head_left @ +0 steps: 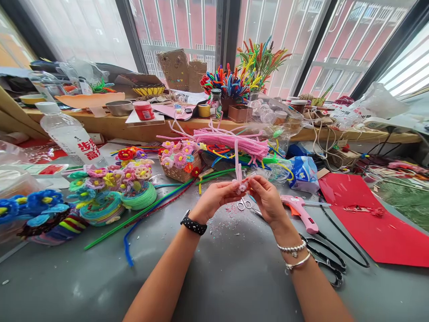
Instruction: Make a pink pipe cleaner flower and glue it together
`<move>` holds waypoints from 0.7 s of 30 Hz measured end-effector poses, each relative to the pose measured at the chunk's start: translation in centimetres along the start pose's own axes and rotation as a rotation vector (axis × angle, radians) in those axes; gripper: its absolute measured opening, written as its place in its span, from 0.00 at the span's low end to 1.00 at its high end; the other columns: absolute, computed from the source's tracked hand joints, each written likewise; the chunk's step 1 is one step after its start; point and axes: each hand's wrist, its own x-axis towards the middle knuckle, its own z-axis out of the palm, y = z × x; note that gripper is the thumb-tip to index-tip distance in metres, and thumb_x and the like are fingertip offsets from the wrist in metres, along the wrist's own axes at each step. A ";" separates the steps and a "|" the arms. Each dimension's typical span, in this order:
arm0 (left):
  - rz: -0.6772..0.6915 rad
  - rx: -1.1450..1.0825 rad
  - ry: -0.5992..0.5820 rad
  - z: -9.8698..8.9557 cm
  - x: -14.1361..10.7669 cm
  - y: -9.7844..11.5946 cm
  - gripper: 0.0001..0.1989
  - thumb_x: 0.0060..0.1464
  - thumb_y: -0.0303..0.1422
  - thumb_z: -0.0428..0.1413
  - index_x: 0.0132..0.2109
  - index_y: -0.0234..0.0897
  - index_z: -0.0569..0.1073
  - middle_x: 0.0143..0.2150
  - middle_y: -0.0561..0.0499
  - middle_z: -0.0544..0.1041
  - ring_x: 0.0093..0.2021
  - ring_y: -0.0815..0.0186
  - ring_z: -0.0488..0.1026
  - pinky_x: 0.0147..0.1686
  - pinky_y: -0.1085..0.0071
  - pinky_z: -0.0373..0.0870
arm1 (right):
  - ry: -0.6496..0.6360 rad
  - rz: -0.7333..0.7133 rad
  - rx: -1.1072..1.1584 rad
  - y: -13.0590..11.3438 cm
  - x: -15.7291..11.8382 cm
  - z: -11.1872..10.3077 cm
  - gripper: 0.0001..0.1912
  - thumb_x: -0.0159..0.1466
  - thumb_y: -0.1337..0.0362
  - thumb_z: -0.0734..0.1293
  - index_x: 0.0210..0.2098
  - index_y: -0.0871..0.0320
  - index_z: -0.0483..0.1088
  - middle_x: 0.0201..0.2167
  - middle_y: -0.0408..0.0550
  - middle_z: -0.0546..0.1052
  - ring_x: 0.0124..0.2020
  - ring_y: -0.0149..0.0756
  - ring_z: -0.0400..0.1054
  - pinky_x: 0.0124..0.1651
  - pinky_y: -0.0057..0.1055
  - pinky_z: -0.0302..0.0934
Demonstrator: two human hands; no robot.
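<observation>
Both hands meet above the grey table's middle. My left hand [225,193] is closed around a small pink pipe-cleaner piece [240,187], from which pink stems stand upright. At its right side, the fingertips of my right hand [264,193] pinch the same piece; its fine shape is too small to make out. Just beneath the hands lie small silver scissors [244,204]. Behind them is a pile of pink pipe cleaners [231,141]. To the right sits a pink glue gun [303,213].
Black-handled scissors [326,259] and red sheets [378,219] lie at the right. Pipe-cleaner flower baskets [137,197] and a plastic bottle [69,134] stand left. Green stems [134,218] cross the table at centre left. Behind, a cluttered wooden ledge [197,129] runs below the windows.
</observation>
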 end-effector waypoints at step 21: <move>0.163 0.126 0.282 0.2 0.2 0.0 0.11 0.36 0.33 0.61 0.28 0.30 0.72 0.23 0.54 0.71 0.23 0.75 0.66 0.28 0.74 0.69 | -0.121 -0.749 -1.108 -0.2 -0.8 -0.4 0.10 0.59 0.69 0.58 0.37 0.55 0.69 0.31 0.47 0.72 0.34 0.35 0.64 0.37 0.31 0.59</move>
